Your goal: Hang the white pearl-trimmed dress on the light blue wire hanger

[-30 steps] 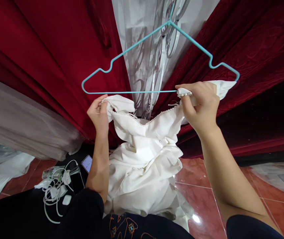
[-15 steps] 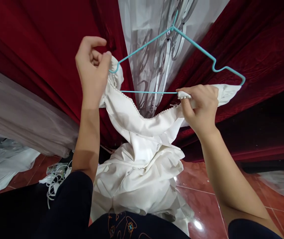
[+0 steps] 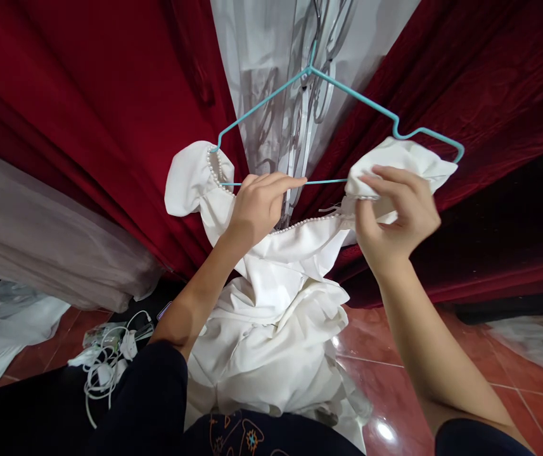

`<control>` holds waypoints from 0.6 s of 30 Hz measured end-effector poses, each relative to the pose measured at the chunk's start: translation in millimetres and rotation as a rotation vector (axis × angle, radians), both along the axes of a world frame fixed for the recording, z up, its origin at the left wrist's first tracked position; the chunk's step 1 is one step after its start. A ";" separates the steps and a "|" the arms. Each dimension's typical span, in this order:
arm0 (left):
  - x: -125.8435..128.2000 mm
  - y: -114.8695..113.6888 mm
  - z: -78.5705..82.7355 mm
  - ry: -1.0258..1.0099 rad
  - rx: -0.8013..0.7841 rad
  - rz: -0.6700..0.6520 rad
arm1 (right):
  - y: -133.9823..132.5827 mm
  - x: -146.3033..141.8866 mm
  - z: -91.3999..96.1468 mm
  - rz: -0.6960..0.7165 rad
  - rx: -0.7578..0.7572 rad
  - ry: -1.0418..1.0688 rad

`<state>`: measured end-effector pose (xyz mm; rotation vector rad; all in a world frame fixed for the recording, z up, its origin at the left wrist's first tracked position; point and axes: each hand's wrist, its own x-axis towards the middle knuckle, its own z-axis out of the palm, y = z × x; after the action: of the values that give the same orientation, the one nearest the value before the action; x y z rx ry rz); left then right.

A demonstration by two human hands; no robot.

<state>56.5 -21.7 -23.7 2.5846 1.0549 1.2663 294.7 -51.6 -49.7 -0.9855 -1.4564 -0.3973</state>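
Observation:
A white dress with a pearl-edged neckline hangs from a turquoise wire hanger. Its left puff sleeve sits on the hanger's left end. The right puff sleeve lies by the hanger's right end, bunched at its pearl edge, where my right hand pinches it between thumb and fingers. My left hand is in front of the neckline and the hanger's lower bar, fingers stretched toward the right, with nothing seen in it. Part of the pearl edge is hidden behind that hand.
Dark red curtains hang on both sides of a white metal scrollwork stand. White cables lie tangled on a black surface at lower left. Sheer pale fabric hangs at left. Red tiles cover the floor.
My left hand has left the left sleeve and moved right and down to the neckline. The left sleeve now hangs by itself. The right sleeve is puffed up more over my right fingers.

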 end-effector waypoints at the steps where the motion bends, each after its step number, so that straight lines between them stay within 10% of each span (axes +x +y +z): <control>1: -0.2 -0.6 1.4 -0.014 -0.011 0.005 | -2.5 6.6 -2.7 -0.064 0.057 0.093; 7: -0.9 2.0 11.9 -0.078 -0.101 -0.028 | 0.7 65.5 -0.4 -0.183 -0.173 0.712; 18: 0.1 -3.5 13.1 -0.079 -0.143 -0.008 | 7.2 75.9 -18.3 -0.155 -0.544 0.852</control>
<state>56.6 -25.2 -10.6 2.4114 1.0771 1.2326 370.6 -44.4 -68.0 -1.4691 -0.7037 0.3212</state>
